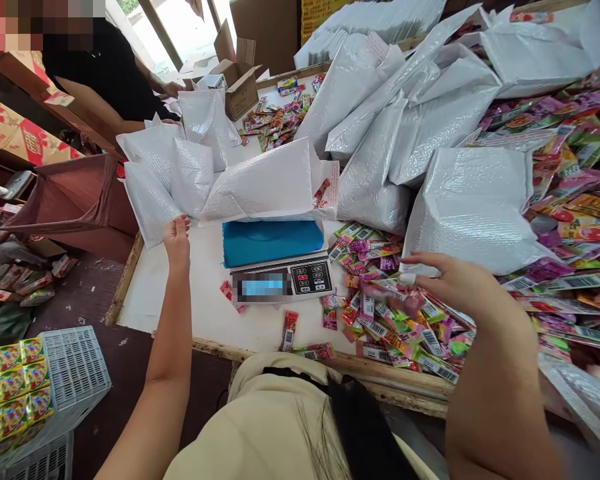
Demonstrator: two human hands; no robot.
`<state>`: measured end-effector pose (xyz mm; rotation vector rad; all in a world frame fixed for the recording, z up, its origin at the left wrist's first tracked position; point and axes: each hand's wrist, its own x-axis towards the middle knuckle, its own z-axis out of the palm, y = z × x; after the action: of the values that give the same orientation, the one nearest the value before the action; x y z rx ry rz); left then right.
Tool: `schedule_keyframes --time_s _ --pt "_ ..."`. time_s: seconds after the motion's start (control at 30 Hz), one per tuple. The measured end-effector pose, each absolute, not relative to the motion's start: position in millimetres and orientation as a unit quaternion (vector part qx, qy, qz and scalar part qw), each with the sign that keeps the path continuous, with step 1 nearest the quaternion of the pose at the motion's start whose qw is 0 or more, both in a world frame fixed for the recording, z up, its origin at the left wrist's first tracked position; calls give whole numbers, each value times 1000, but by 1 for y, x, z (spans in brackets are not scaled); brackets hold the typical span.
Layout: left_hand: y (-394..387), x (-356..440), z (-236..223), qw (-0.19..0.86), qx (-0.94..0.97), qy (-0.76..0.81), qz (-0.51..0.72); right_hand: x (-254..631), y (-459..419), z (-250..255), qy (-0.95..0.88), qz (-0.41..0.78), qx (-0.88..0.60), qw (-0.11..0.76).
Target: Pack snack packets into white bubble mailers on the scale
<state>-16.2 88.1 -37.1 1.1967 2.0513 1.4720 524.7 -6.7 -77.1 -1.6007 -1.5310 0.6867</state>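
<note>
My left hand (177,232) is closed, its fingers pinched at the lower right edge of a standing white bubble mailer (147,200). Over a heap of small colourful snack packets (380,327) hovers my right hand (443,280), fingers stretched and apart. Something white shows at one of its fingertips, and blurred packets lie just under it; no firm hold on them is visible. Between my hands sits a digital scale (310,277) with a blue tray (273,241) on top. Behind the scale, an open bubble mailer (265,180) lies on its side, a packet at its mouth.
Filled white mailers (365,147) crowd the back and right of the table, beside a large packet pile (580,193). A cardboard box (241,83) stands at the back. Another person (115,80) works at the far left. Plastic crates (75,367) stand on the floor at lower left.
</note>
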Motion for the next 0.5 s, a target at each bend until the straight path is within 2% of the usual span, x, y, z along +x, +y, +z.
schedule_keyframes --time_s 0.1,0.23,0.43,0.5 --pt "102 -13 -37 182 430 716 519 502 19 -56 -638 263 -642 334" --pt "128 -1 -35 211 435 712 509 438 77 -17 -623 301 -606 394" --pt "150 25 -34 280 362 727 512 287 161 37 -693 276 -564 354" --pt "141 21 -39 291 333 723 531 229 173 62 -760 280 -470 351"
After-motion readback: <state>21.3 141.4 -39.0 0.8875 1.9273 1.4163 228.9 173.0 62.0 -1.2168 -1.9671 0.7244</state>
